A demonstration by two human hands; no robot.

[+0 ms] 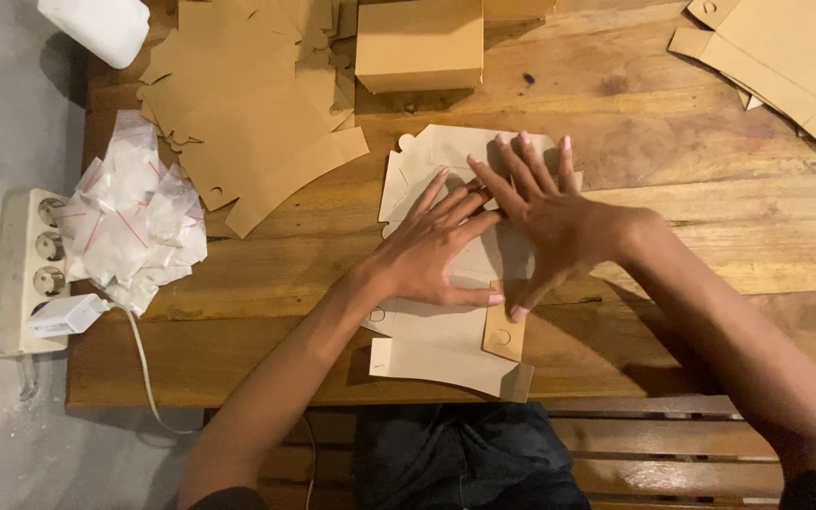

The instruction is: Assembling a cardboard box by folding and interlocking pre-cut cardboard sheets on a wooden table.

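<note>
At far left a power strip [28, 269] sits beside a heap of plastic bags [129, 222], then a stack of cardboard blanks [247, 123]. At the table [729, 236] centre, the left hand [432, 250] and right hand [550, 222] lie flat, fingers spread, pressing a pale blank [446, 345]; neither pinches. A folded box [419, 42] stands behind.

A worn wooden table [710, 236] fills most of the frame under warm light. Grey floor [2, 425] runs down the left edge. A slatted wooden bench [672, 453] shows at the bottom.
</note>
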